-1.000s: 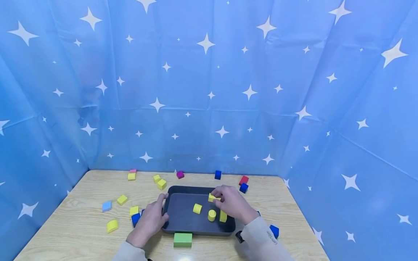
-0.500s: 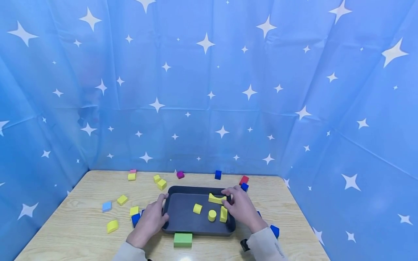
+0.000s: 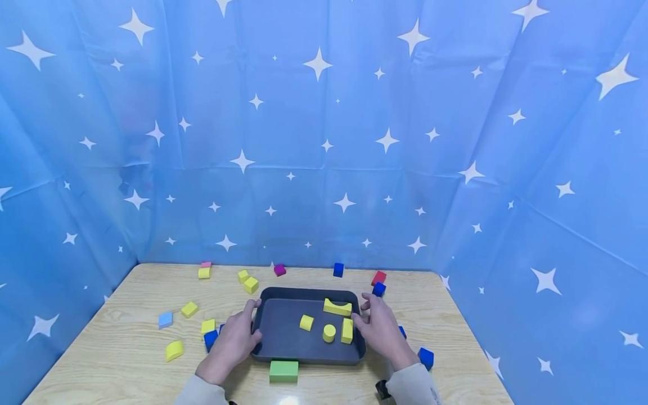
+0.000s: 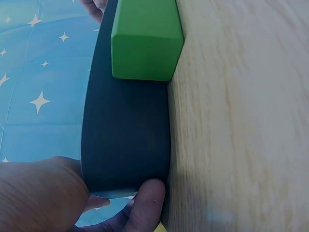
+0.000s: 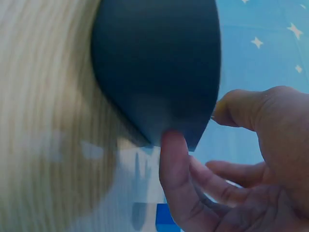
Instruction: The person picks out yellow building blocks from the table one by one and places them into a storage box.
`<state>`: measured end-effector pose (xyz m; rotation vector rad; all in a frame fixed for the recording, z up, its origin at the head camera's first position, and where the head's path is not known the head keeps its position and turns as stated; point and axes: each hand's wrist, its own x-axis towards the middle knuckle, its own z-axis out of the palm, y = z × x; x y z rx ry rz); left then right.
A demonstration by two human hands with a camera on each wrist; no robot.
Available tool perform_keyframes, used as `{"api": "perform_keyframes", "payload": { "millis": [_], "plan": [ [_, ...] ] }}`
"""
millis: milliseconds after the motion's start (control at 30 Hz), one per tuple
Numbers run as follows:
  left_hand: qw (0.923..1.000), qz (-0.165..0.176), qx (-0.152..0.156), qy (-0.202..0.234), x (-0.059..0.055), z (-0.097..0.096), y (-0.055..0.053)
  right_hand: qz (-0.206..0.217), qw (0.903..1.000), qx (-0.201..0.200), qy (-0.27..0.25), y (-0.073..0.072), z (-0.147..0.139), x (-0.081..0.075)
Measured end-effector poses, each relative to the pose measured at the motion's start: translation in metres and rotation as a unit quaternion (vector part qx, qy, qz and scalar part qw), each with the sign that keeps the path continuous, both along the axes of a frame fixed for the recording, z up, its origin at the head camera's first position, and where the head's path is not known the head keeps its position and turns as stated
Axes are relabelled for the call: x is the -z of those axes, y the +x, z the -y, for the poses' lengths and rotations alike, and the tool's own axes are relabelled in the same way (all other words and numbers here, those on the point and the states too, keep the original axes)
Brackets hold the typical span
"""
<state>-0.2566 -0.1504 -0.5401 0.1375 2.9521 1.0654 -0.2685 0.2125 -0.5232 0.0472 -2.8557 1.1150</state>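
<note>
A dark rectangular tray [image 3: 288, 332] lies on the table with several yellow blocks in it: an arched block [image 3: 337, 307], a cylinder [image 3: 329, 333], an upright block [image 3: 346, 331] and a small block [image 3: 306, 323]. My left hand [image 3: 231, 339] grips its left end, thumb over the rim; the left wrist view shows a fingertip [image 4: 149, 198] against the outer wall. At the right end, my right hand [image 3: 382, 329] has its thumb by the rim and its fingers loosely bent outside. A green block [image 3: 283, 372] stands against the near wall.
Left of the tray lie yellow blocks [image 3: 174, 350], a light blue block [image 3: 165, 320] and a dark blue block [image 3: 210, 340]. Behind it are a purple block [image 3: 280, 270], a blue block [image 3: 338, 270] and a red block [image 3: 378, 278]. Another blue block [image 3: 426, 358] lies at right.
My right hand has let go of the yellow arched block, leaving it in the tray, and has moved right to the tray's right rim. My left hand has stayed in place.
</note>
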Motion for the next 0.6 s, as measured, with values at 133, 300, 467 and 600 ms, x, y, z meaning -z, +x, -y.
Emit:
{"api": "perform_keyframes", "payload": {
  "millis": [133,300,467,600],
  "plan": [
    [1.0,0.0,-0.002,-0.004,0.0,-0.001,0.0,0.012,0.9998,-0.012,-0.005,-0.001,-0.002,0.003],
    [1.0,0.003,-0.004,-0.002,-0.001,-0.002,0.001,0.043,0.9983,-0.029,-0.026,0.002,-0.008,0.004],
    [1.0,0.005,-0.002,-0.004,-0.001,-0.001,0.0,0.088,0.992,-0.042,-0.08,0.004,-0.012,0.005],
    [1.0,0.006,-0.002,-0.004,-0.002,-0.001,0.0,0.095,0.9906,-0.047,-0.086,0.003,-0.014,0.005]
  ]
}}
